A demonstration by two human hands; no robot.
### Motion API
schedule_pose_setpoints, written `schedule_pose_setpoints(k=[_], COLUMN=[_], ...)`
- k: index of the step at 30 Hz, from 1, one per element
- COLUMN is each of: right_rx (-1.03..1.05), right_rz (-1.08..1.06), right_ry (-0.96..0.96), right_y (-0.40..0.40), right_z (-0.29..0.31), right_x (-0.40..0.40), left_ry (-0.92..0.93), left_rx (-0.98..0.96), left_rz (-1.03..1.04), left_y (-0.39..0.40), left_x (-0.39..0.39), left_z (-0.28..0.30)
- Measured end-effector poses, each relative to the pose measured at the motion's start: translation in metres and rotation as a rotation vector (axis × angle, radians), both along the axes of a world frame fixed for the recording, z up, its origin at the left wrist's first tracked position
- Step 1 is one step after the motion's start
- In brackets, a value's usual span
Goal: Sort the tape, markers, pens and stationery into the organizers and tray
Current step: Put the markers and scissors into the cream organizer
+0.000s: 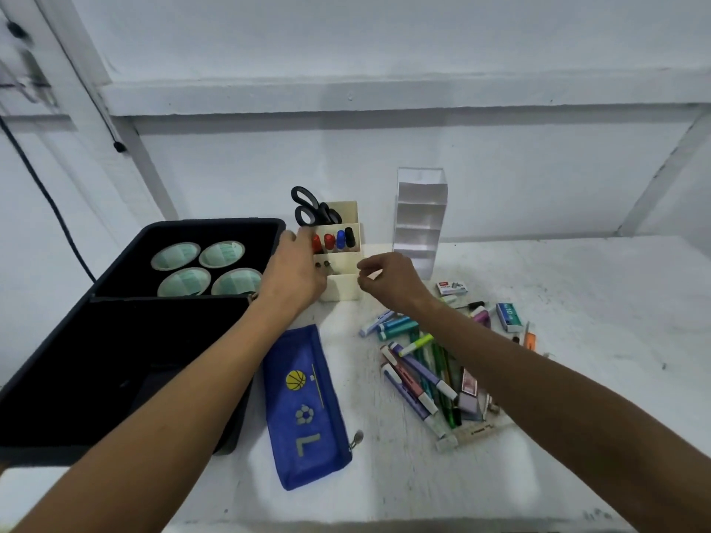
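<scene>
A cream stepped organizer (342, 290) stands mid-table. Black scissors (307, 207) fill its back slot, red, blue and black markers (334, 240) its middle one, and two dark pen tips (323, 264) show in the lower slot. My left hand (296, 271) grips the organizer's left side. My right hand (388, 277) hovers at its right side, fingers curled and apart, with nothing seen in it. The black tray (200, 228) on the left holds several tape rolls (204, 269). A heap of pens and highlighters (419, 367) lies to the right.
A clear tiered organizer (419, 221) stands behind my right hand. A blue pencil pouch (304, 405) lies near the front. Staple boxes (508, 317), an eraser (467, 402) and a ruler (477, 432) sit among the pens. A wall and ledge close the back.
</scene>
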State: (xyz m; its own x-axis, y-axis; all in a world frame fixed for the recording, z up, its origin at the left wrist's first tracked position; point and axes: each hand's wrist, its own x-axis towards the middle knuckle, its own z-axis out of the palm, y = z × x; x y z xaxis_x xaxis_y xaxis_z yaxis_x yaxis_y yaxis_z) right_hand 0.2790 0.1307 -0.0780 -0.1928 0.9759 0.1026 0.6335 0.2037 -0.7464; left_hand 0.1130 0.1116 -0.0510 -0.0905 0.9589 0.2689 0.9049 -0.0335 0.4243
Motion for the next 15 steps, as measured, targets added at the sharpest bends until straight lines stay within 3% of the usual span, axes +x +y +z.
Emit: schedule_pose_setpoints(k=[4,8,15], right_rx=[-0.035,-0.112,-0.278], right_rz=[-0.003,0.033,0.203], right_ry=[-0.093,-0.289,-0.609], right_y=[-0.017,-0.039,-0.078], right_z=[0.003,0.006,-0.003], right_x=[0.07,0.141,0.185], left_ry=[0.068,0.144,0.282], left_rx=[0.035,-0.077,-0.284], left_rz=[-0.184,-0.442,-0.651], left_y=[0.005,0.019,0.044], left_x=[0.04,0.097,0.165], left_z=[0.011,-0.009,-0.049])
